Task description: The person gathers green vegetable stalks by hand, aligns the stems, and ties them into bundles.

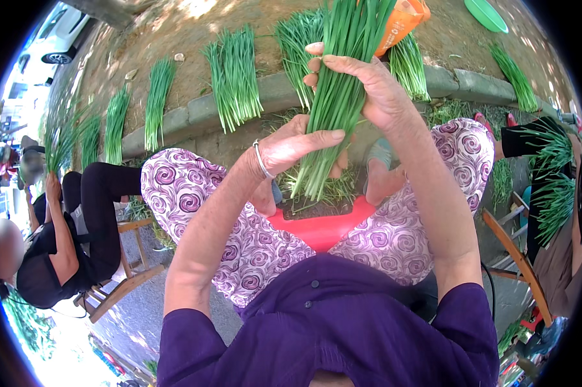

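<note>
A thick bundle of long green Chinese chives [341,92] is held up in front of me, its pale stem ends low and its leaves reaching past the top of the view. Around the lower part, near the stems, my left hand [296,145] is wrapped, with the thumb across the front. My right hand [380,89] grips the same bundle higher up among the leaves; its fingertips show on the far side. Below the stem ends, loose trimmings [327,186] litter the ground between my feet. A red plastic stool edge [320,230] shows between my knees.
Several chive bundles [233,77] lean along the stone kerb [204,116]. An orange bag [402,24] stands behind my right hand; a green basin [487,14] lies farther right. One seated person [44,261] holds chives at left, another [557,271] sits at right. Wooden chairs [126,285] flank me.
</note>
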`<state>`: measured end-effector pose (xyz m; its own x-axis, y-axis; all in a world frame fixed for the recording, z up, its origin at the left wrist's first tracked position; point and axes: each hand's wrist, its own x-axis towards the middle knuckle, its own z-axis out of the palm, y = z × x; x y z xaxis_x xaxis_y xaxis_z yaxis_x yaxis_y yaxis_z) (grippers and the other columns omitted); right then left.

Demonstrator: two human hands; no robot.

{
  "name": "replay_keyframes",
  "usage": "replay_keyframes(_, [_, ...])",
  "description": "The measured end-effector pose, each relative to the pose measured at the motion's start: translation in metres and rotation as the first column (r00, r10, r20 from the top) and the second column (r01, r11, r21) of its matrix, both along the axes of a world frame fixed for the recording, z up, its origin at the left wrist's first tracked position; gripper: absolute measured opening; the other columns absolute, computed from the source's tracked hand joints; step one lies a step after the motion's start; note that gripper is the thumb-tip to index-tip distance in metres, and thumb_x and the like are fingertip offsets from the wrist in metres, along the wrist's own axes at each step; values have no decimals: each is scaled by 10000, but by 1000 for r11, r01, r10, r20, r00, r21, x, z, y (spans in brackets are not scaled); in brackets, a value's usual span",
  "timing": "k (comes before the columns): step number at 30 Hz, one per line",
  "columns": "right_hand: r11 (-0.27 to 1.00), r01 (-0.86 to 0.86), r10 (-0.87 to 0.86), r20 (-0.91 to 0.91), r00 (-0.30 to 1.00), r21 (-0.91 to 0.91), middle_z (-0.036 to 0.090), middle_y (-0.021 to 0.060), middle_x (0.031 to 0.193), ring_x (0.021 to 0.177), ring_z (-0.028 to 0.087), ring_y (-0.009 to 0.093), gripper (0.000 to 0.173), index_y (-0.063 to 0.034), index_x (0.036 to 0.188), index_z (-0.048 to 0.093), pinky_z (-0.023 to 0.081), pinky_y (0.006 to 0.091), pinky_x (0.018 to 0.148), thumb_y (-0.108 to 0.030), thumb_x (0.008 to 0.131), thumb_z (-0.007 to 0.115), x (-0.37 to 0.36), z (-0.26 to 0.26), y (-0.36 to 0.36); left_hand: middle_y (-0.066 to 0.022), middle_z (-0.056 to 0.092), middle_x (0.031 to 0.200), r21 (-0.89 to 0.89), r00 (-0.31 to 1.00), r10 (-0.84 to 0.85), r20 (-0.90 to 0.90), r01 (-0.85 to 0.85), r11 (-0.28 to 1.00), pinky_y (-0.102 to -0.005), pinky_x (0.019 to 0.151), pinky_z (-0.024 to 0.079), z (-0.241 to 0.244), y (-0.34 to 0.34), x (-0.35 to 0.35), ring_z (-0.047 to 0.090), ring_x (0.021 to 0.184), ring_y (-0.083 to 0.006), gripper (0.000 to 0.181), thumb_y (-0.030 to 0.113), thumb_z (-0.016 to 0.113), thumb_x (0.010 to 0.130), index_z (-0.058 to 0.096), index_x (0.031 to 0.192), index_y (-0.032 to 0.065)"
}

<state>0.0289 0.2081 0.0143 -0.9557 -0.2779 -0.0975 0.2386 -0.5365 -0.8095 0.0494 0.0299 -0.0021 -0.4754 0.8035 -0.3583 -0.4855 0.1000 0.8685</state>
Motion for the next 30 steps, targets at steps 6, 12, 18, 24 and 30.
replay_keyframes(6, [997, -67, 67, -18, 998, 31, 630, 114, 1003, 926, 642, 226, 367, 0, 1161, 568, 539, 343, 815, -167, 846, 653, 4, -3, -9, -133, 633, 848, 148, 999, 5, 53, -12, 989, -319, 667, 536, -2, -2, -5, 639, 711, -208, 481, 362, 611, 876, 505, 1151, -17])
replay_keyframes(12, [987, -110, 115, -40, 993, 117, 646, 138, 981, 924, 643, 230, 405, 15, 1158, 550, 550, 358, 814, -181, 822, 662, 10, -2, -16, -94, 610, 751, 134, 984, 141, 107, -155, 979, -328, 595, 527, -10, -3, -8, 616, 650, -190, 387, 315, 640, 874, 542, 1081, 4])
replay_keyframes(18, [987, -105, 110, -40, 993, 125, 646, 129, 964, 920, 644, 235, 394, 13, 1152, 564, 548, 352, 800, -167, 815, 664, 5, -9, -12, -35, 520, 674, 138, 993, 90, 72, -100, 985, -302, 564, 455, -12, -4, -10, 529, 594, -159, 355, 324, 592, 912, 526, 1061, 8])
replay_keyframes(24, [996, -77, 78, -18, 997, 36, 641, 115, 962, 956, 630, 238, 359, 0, 1165, 574, 520, 356, 838, -130, 836, 636, 3, -9, -12, -27, 524, 679, 124, 993, 88, 80, -97, 987, -297, 572, 459, -12, -4, -11, 535, 606, -154, 315, 300, 578, 926, 538, 1047, 11])
replay_keyframes(30, [998, -12, 11, -17, 1000, -66, 644, 111, 990, 967, 626, 233, 346, -14, 1181, 575, 513, 364, 853, -161, 870, 610, -3, -2, -1, -31, 546, 700, 96, 997, 72, 35, -75, 993, -287, 586, 465, -15, -4, -11, 553, 628, -151, 319, 302, 588, 921, 560, 1040, 7])
